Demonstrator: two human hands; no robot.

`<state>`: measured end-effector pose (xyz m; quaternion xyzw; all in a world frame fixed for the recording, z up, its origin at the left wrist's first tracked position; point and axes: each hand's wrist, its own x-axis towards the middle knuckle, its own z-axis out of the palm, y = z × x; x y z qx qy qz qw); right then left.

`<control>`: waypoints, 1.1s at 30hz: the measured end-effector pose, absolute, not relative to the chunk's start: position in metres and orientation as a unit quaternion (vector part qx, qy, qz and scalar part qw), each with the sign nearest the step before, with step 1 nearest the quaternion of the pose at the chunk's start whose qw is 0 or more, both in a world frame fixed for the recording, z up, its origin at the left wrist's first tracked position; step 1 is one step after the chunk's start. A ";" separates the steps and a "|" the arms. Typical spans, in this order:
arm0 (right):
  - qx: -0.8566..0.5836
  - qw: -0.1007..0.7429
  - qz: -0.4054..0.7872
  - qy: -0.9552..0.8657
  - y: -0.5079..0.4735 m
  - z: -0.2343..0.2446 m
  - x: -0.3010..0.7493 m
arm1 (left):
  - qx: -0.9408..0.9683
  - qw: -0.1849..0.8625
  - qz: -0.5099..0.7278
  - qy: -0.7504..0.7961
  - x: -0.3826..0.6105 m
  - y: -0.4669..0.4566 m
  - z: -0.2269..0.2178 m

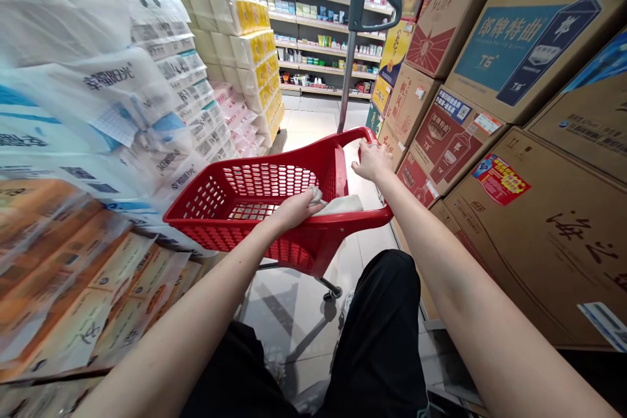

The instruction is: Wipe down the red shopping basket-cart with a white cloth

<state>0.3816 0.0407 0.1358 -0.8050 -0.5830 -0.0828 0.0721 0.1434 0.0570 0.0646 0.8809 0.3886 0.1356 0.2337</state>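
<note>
A red plastic shopping cart (pixel 267 166) with perforated basket walls stands in front of me, tilted in view. My left hand (pixel 300 206) is closed on a light grey-white cloth (pixel 343 205) at the near side of the basket. Part of the cloth lies over the cart's seat end, beside the near rim. My right hand (pixel 375 160) is at the red handle loop at the cart's right end, its fingers curled onto the handle and the thumb pointing left. The basket's visible floor shows only its grid. The left fingertips are partly hidden by the cloth.
Tissue packs (pixel 142 98) are stacked high close on the left. Cardboard cartons (pixel 533 241) wall the right side. A grey-handled metal pole (pixel 349 72) rises beyond the cart. Shelves (pixel 323 46) of small boxed goods cross the far end; tiled floor (pixel 306 119) runs between.
</note>
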 end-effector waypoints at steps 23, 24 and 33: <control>-0.810 0.075 -0.083 -0.576 0.050 0.134 0.380 | 0.869 0.301 0.317 0.232 0.134 0.008 0.063; -0.811 0.077 -0.083 -0.574 0.050 0.134 0.380 | 0.868 0.304 0.322 0.226 0.134 0.008 0.063; -0.808 0.084 -0.079 -0.578 0.052 0.133 0.381 | 0.905 0.195 0.266 0.268 0.145 0.001 0.066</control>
